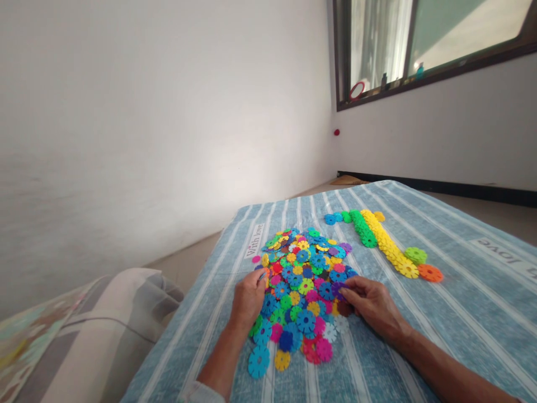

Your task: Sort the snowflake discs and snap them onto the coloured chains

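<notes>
A heap of notched plastic discs in many colours (306, 322) lies on the striped cloth. At its right edge my right hand (375, 305) is closed, with thumb and forefinger pinching a purple notched disc (337, 290). My left hand (248, 299) rests at the heap's left edge with its fingers curled. A speck of blue shows at its fingertips, but what it grips is mostly hidden. A large blue disc (258, 361) and a yellow disc (282, 360) lie at the near end of the heap.
Beyond my right hand lie overlapping rows of yellow discs (388, 244) and green discs (361, 226). An orange disc (430, 273) and lime discs (415, 255) adjoin the yellow row. Folded fabric (121, 313) sits to the left. A window (436, 45) is at the back right.
</notes>
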### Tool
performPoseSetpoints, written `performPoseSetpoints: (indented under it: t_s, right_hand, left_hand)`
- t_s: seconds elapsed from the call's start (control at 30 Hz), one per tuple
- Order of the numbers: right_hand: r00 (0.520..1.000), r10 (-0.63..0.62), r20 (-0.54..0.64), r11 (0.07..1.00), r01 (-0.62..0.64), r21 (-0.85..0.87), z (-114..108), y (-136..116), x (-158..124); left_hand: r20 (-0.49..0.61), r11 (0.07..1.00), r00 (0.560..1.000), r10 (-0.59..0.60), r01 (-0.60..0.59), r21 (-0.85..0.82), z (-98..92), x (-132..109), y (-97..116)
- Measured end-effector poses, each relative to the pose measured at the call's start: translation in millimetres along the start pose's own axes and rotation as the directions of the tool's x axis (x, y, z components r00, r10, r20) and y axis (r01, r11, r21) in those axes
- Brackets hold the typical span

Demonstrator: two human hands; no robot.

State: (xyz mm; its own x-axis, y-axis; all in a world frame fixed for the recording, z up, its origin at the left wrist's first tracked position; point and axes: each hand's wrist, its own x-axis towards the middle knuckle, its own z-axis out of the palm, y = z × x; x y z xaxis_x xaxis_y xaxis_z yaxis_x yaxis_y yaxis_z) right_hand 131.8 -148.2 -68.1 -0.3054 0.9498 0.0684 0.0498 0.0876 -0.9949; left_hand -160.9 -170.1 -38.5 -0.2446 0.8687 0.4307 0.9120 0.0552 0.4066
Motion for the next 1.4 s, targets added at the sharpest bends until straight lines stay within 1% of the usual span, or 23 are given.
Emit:
performPoseSetpoints:
  t_s: [0.1,0.27,0.37,0.43,0.53,0.63,0.73,0.83,0.9,0.93,0.97,1.03,1.13,1.17,1.23,1.27,1.3,1.33,1.4]
  right_hand:
    - [1.000,0.001,0.000,1.000,-0.001,0.015,0,2,0]
    - [1.000,0.005,-0.007,0.999,-0.005,0.035,1,1,-1]
    - [1.000,0.009,-0.010,0.999,-0.008,0.046,1,0,-1]
    - [1.000,0.003,-0.004,0.998,-0.003,0.056,1,1,-1]
    - [1.000,-0.001,0.009,0.998,0.001,0.059,1,2,0]
    - [1.000,-0.004,0.004,0.999,0.003,0.034,1,1,0]
    - [1.000,-0.013,-0.012,1.000,0.013,0.013,1,-1,-1]
    - [1.000,-0.008,-0.003,0.999,0.009,0.031,1,-1,-1]
    - [1.000,-0.004,0.007,0.999,0.004,0.050,1,0,0]
    - [1.000,-0.004,0.010,0.998,0.003,0.058,1,1,0]
    - [1.000,-0.004,0.013,0.998,0.003,0.065,1,1,0]
    - [1.000,-0.007,0.019,0.998,0.005,0.069,1,2,0]
    - [1.000,-0.014,0.027,0.998,0.012,0.057,1,2,0]
    - [1.000,-0.016,0.026,0.999,0.015,0.053,1,1,0]
    - [1.000,-0.019,0.020,0.999,0.019,0.040,0,0,0]
    - [1.000,-0.021,0.016,0.999,0.020,0.032,1,-1,0]
    - [1.000,-0.023,0.012,0.999,0.022,0.024,1,-1,0]
    - [1.000,-0.024,0.010,1.000,0.024,0.018,1,-2,0]
    - [1.000,-0.027,0.015,0.999,0.027,0.024,1,-2,0]
  left_hand:
    - [-0.006,0.998,0.999,-0.048,0.048,-0.042,-3.7,0,0]
    - [-0.004,0.994,0.995,-0.103,0.103,-0.039,-5.9,0,-2]
    - [0.008,0.994,0.994,-0.106,0.106,-0.012,-5.4,0,-7]
    - [0.008,0.996,0.996,-0.083,0.083,0.022,-5.5,0,-10]
    - [-0.019,0.994,1.000,-0.011,0.013,0.105,-6.4,0,-9]
    - [-0.032,0.986,0.994,0.107,-0.102,0.131,-6.2,-2,3]
    - [0.054,0.965,0.965,0.256,-0.259,0.046,-2.4,-6,25]
    - [0.201,0.921,0.900,0.387,-0.386,-0.045,3.4,-12,49]
    - [0.271,0.902,0.863,0.426,-0.428,-0.053,6.1,-16,61]
    - [0.290,0.899,0.855,0.429,-0.437,-0.040,6.8,-17,65]
    - [0.299,0.900,0.857,0.420,-0.436,-0.016,6.9,-18,68]
    - [0.294,0.910,0.876,0.381,-0.413,0.051,5.8,-17,67]
    - [0.251,0.926,0.918,0.307,-0.349,0.143,0.8,-10,56]
    - [0.226,0.934,0.934,0.277,-0.317,0.163,-1.6,-7,50]
    - [0.162,0.954,0.969,0.184,-0.216,0.208,-7.2,2,38]
    - [0.154,0.959,0.979,0.136,-0.169,0.229,-10.1,7,32]
    - [0.147,0.960,0.985,0.088,-0.123,0.250,-12.7,11,27]
    - [0.162,0.959,0.985,0.056,-0.098,0.267,-14.9,16,22]
    - [0.216,0.952,0.976,0.022,-0.086,0.293,-17.1,24,12]
